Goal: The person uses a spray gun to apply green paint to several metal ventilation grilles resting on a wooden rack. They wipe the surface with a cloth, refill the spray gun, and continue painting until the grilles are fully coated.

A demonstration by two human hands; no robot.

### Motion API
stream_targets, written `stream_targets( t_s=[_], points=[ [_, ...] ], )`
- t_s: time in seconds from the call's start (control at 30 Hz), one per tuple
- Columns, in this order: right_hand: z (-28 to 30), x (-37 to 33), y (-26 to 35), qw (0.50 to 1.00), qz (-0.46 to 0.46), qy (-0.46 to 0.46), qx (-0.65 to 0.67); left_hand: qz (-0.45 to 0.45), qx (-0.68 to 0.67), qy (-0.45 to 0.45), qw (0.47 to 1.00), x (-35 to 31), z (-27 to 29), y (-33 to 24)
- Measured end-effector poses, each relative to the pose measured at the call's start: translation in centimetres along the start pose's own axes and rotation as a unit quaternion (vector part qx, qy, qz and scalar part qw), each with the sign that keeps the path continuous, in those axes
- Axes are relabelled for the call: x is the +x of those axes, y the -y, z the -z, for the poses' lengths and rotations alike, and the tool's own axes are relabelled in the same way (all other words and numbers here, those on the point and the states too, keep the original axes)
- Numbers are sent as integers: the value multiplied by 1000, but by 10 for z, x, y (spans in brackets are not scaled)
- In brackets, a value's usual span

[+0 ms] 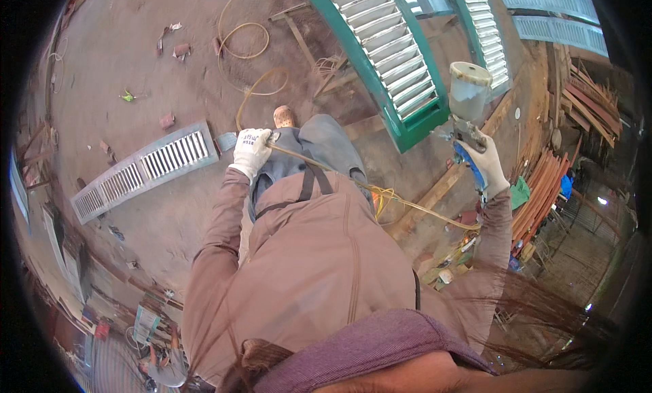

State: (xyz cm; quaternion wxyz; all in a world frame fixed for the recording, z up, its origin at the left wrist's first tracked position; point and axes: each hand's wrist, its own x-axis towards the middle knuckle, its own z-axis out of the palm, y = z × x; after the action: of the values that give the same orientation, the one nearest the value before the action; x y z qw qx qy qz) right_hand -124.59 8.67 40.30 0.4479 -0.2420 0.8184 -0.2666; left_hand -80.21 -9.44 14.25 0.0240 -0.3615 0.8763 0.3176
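Note:
A white work glove covers my left hand (pixel 252 150), whose fingers are closed round a yellowish air hose (pixel 309 161). From there the hose crosses in front of my body toward my right forearm, while its other side loops away over the floor. My right hand (pixel 492 165), also gloved, grips a spray gun (pixel 468 132) with blue on its handle. On top of the gun sits a cloudy paint cup (pixel 468 94) with a pale lid. Just left of the gun stands a louvered shutter with a green frame (pixel 414 131) and whitish slats.
A grey louvered panel (pixel 112 194) lies on the floor at left. Another green-framed shutter (pixel 468 19) stands farther back. Wooden strips (pixel 540 196) are piled at right. Brick pieces (pixel 167 121) dot the floor. Another person (pixel 170 371) is at the lower left.

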Motion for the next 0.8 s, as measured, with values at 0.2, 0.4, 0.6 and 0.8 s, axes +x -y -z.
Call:
stream_targets(
  t_s=[0.2, 0.4, 0.6, 0.8],
  points=[
    [4, 45, 2, 956, 73, -163, -232, -4, -16, -35, 999, 2, 10, 3],
    [-3, 55, 13, 914, 107, -248, -305, 18, -16, -37, 999, -5, 12, 9],
    [-17, 55, 15, 949, 118, -153, -249, -6, -24, -71, 997, 0, 9, 12],
    [-23, 26, 32, 998, 7, -21, -59, 10, -31, -39, 999, 12, 9, 13]
  ],
)
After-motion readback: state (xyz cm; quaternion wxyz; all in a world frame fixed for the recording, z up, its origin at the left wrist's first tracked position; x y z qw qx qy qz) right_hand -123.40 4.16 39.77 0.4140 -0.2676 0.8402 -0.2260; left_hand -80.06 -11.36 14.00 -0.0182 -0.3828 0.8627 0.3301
